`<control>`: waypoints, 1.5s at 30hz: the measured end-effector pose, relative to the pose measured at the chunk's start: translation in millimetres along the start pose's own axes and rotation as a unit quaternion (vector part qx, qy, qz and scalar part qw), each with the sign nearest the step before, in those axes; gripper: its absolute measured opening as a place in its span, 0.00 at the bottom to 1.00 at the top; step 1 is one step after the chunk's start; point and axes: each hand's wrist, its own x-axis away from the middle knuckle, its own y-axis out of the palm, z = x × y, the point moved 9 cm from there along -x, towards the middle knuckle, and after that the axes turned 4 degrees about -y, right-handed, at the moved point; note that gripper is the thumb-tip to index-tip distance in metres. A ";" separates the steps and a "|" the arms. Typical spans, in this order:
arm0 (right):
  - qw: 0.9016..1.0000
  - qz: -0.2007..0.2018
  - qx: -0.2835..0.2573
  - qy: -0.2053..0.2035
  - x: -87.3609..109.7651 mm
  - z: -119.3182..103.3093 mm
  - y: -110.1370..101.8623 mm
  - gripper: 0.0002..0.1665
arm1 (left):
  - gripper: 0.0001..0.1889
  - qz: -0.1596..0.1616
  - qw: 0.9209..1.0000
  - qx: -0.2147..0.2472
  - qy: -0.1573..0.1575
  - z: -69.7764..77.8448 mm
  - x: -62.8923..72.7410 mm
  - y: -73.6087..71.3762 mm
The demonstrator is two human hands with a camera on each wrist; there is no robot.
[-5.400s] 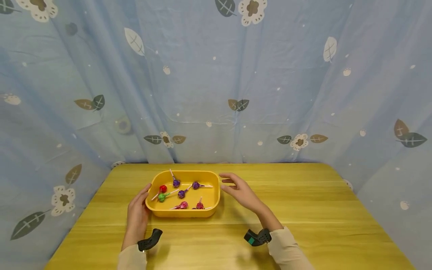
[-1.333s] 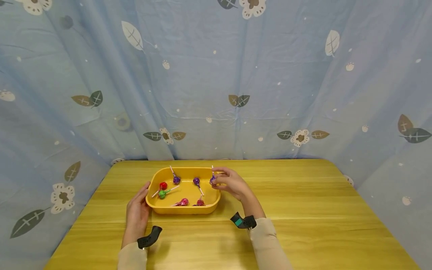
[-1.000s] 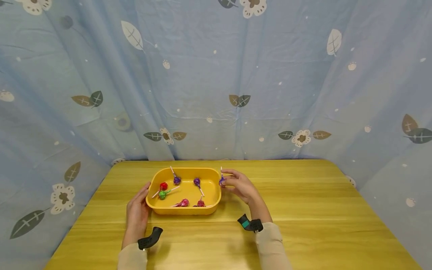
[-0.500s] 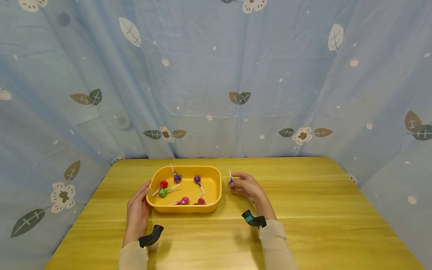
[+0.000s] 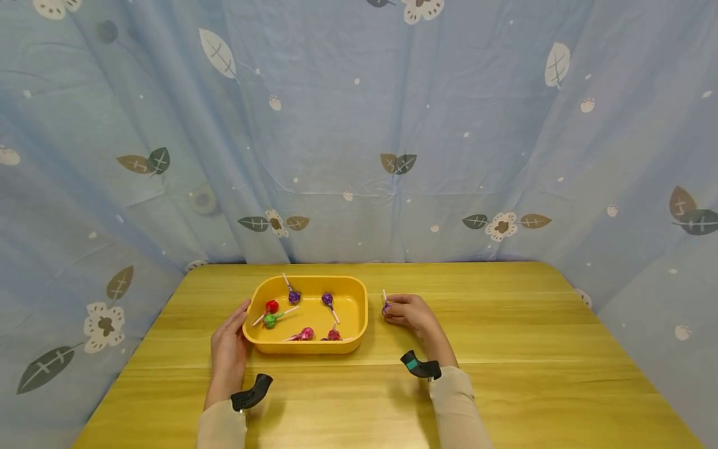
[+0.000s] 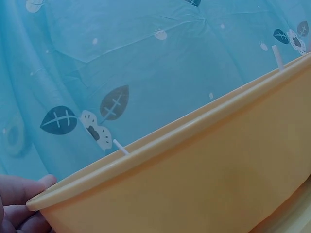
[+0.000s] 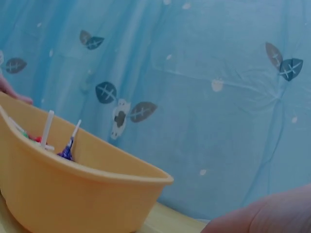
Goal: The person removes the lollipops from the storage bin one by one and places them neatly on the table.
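Observation:
In the head view my right hand (image 5: 413,313) pinches a purple-wrapped lollipop (image 5: 386,308) just right of a yellow plastic tub. Its white stick points up, and the fingers partly cover the candy ball. My left hand (image 5: 229,349) lies along the left end of the yellow tub (image 5: 305,349), fingers extended and touching its rim. Inside lie a red lollipop (image 5: 272,306), a green lollipop (image 5: 271,321), two purple ones and pink ones near the front wall. In the left wrist view, fingers (image 6: 22,189) meet the rim. The right wrist view hides the held lollipop.
The wooden table (image 5: 538,349) extends to the right and in front of the tub. Behind it hangs a blue patterned curtain (image 5: 348,125). Each wrist carries a black camera mount (image 5: 421,366).
My right hand has taken a purple lollipop from the tub, carried it over the right rim and lowered it beside the tub. Another purple lollipop inside has turned. The left hand has stayed put.

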 end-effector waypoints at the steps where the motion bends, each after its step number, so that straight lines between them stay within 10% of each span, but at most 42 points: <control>1: 1.000 0.006 0.006 0.003 -0.2 0.9 -1.5 0.22 | 0.23 0.000 1.000 -0.002 0.002 0.3 -0.2 0.5; 45: 0.989 0.088 0.116 -0.002 8.5 -6.7 -18.6 0.20 | 0.23 -0.005 0.998 -0.055 0.029 1.0 1.6 0.6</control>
